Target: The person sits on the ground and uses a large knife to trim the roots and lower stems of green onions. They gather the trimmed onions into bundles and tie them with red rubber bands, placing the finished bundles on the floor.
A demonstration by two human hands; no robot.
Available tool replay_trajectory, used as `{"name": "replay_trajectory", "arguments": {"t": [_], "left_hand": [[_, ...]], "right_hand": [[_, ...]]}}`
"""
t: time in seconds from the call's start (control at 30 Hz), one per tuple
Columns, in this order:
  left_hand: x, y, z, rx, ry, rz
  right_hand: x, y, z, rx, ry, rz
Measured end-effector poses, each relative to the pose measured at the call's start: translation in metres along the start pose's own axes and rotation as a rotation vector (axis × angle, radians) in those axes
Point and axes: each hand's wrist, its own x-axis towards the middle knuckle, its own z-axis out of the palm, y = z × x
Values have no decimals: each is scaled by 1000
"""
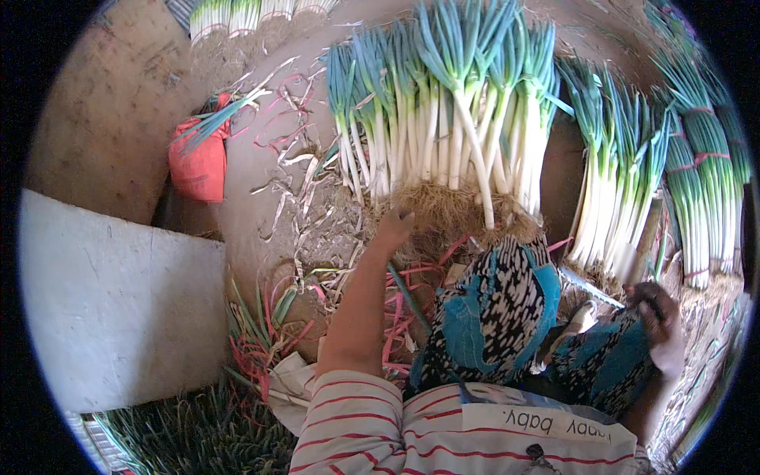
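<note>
Before me stands a wide row of large green onions, leaves away from me and white shafts ending in tangled brown roots. My left hand is at the roots toward the left of the row, fingers curled; whether it grips any is hidden. One onion leans out in front of the others. My right hand, low at the right, is closed around a dark handle. A blurred pale blade, seemingly a knife's, rises from it in front of a second group of onions.
Tied onion bundles stand far right, others at top left. A red bag and a pale board lie left. Pink ties and dry leaf scraps litter the ground. Dark green leaves fill the lower left.
</note>
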Motion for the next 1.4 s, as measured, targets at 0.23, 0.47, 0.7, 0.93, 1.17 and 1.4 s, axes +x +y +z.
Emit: {"name": "replay_trajectory", "arguments": {"t": [0.23,0.47,0.7,0.93,1.17,1.4], "left_hand": [[55,-54,-7,-36,312,-169],[109,-129,-28,126,388,-253],[159,-143,-27,136,283,-374],[197,-168,-7,291,398,-570],[215,-196,-35,203,180,-596],[244,-292,-20,197,107,-390]], "right_hand": [[35,-11,36,-324,-283,173],[83,9,66,-493,-397,128],[146,-15,117,-567,-711,195],[167,33,155,-621,-887,116],[198,83,195,-657,-1037,91],[216,104,217,-662,-1095,98]]}}
